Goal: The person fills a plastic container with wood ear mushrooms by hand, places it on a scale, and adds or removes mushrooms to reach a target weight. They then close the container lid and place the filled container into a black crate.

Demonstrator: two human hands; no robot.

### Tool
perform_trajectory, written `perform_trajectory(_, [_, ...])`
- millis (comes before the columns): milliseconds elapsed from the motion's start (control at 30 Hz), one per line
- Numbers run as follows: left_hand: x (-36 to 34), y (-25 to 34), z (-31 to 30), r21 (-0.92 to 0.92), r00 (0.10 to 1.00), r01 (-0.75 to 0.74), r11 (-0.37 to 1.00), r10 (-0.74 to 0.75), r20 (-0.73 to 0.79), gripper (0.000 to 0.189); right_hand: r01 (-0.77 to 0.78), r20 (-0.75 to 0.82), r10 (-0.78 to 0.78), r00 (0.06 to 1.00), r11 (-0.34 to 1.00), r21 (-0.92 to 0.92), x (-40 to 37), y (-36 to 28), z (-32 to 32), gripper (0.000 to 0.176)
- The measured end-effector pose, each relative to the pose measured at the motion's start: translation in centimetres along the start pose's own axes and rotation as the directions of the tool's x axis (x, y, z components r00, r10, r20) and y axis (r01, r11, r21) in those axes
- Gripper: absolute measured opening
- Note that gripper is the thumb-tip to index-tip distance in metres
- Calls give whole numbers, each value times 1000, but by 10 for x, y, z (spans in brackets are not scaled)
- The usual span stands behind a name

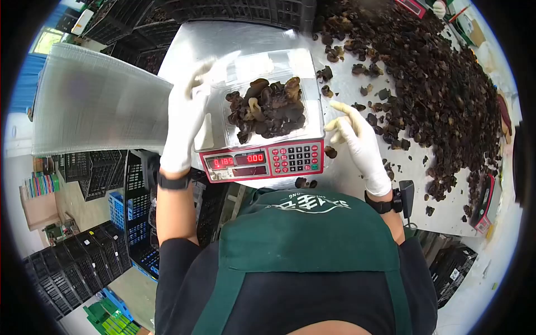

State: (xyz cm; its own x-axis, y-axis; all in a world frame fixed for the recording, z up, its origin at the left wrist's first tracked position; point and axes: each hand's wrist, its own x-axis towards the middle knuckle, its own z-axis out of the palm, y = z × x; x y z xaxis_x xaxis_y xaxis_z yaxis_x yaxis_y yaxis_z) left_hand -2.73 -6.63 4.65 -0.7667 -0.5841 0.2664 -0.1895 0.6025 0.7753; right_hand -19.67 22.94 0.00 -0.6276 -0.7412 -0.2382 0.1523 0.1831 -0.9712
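A red-framed digital scale point(262, 174) stands on the metal table, its display lit with 0.185 and 0.00. On its pan lies a clear plastic tray point(223, 127) holding a heap of dark brown wood ear mushrooms point(273, 109). My left hand point(188, 106), in a white glove, is at the tray's left edge; its fingers are blurred, so a grip cannot be made out. To the right of the scale, my right hand point(360, 142), also gloved, has its fingers apart and nothing in them. Its fingertips point at the tray's right side, beside a few loose mushrooms.
A large pile of wood ear mushrooms point(430, 84) covers the table's right side. Left of the scale leans a tall stack of clear plastic trays point(100, 103). Black crates point(240, 12) stand behind. Another red scale point(484, 209) sits at the far right, near another person's hand point(505, 120).
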Motion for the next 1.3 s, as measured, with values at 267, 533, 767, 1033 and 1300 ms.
perform_trajectory(267, [-96,4,13,331,992,-96,939,119,-51,40,-85,94,97,991,989,-121,18,-14,41,51])
perform_trajectory(533, [-112,-8,43,-111,987,163,980,-159,37,77,-46,170,54,984,997,-55,31,-2,22,59])
perform_trajectory(767, [-136,39,34,-409,959,238,881,-280,-45,83,125,180,-87,980,969,-214,28,-35,9,66])
perform_trajectory(1033, [-165,31,18,-555,869,-11,832,-267,-417,80,376,269,-323,908,909,-180,11,-78,71,68])
perform_trajectory(1300, [-186,64,-17,-687,842,166,707,-465,-275,13,422,229,-378,897,888,-185,19,-84,70,66])
